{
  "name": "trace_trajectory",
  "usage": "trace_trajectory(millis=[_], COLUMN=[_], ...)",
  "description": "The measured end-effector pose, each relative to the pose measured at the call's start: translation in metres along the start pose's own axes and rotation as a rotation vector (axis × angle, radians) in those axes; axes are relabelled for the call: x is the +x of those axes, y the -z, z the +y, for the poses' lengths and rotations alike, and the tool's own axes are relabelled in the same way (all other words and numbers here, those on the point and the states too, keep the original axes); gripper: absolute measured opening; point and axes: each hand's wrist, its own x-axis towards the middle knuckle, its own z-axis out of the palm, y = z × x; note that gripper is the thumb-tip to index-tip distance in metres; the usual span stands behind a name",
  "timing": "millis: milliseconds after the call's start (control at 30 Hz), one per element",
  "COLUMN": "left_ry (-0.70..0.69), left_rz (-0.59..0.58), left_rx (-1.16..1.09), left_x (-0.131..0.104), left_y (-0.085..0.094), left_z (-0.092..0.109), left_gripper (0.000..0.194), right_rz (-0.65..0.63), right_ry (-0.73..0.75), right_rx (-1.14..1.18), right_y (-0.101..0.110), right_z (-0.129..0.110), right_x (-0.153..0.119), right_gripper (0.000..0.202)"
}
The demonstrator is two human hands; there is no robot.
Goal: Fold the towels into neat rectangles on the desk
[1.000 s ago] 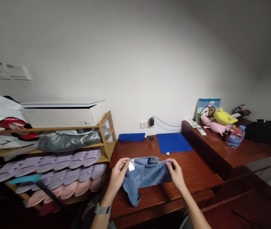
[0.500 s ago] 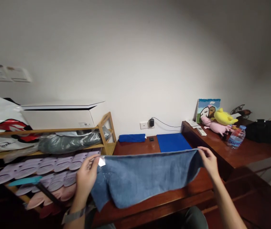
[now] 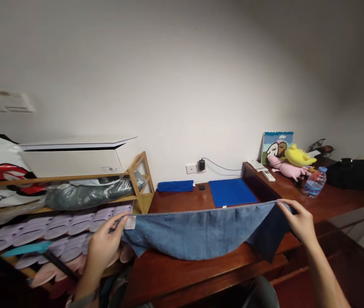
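Observation:
A grey-blue towel [image 3: 197, 233] is stretched by its upper edge between my two hands, above the brown wooden desk [image 3: 182, 280]. My left hand [image 3: 106, 239] pinches the left corner, beside a white label. At the right corner, my right hand [image 3: 300, 220] grips the edge between thumb and fingers. The towel's middle sags in a curve, and a darker flap hangs below my right hand. Behind it on the desk lie a flat blue cloth [image 3: 231, 192] and a rolled or folded blue cloth [image 3: 175, 186] near the wall.
At left, a wooden rack [image 3: 141, 184] carries a white box [image 3: 72, 160], a plastic-wrapped bundle [image 3: 88, 194] and rows of lilac slippers [image 3: 55, 226]. On the raised right-hand surface sit a water bottle [image 3: 315, 184], pink and yellow plush toys [image 3: 299, 157], a remote [image 3: 268, 176] and a black bag [image 3: 356, 173].
My hands have moved farther apart, pulling the towel wider. Its lower edge hangs higher than before, and the dark flap at right shows more. The view has shifted slightly.

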Motion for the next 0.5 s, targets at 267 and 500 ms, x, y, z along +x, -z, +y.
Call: trace_trajectory(millis=[267, 500], left_ry=[-0.140, -0.107], left_rz=[-0.003, 0.117], left_rx=[0.074, 0.091], left_x=[0.004, 0.000], left_y=[0.000, -0.005], left_z=[-0.007, -0.005], left_gripper=[0.040, 0.036], right_rz=[-0.048, -0.002], right_ry=[0.089, 0.102], right_rx=[-0.077, -0.128], right_y=[0.010, 0.013], right_z=[0.007, 0.010], right_x=[0.008, 0.008], right_gripper=[0.057, 0.057])
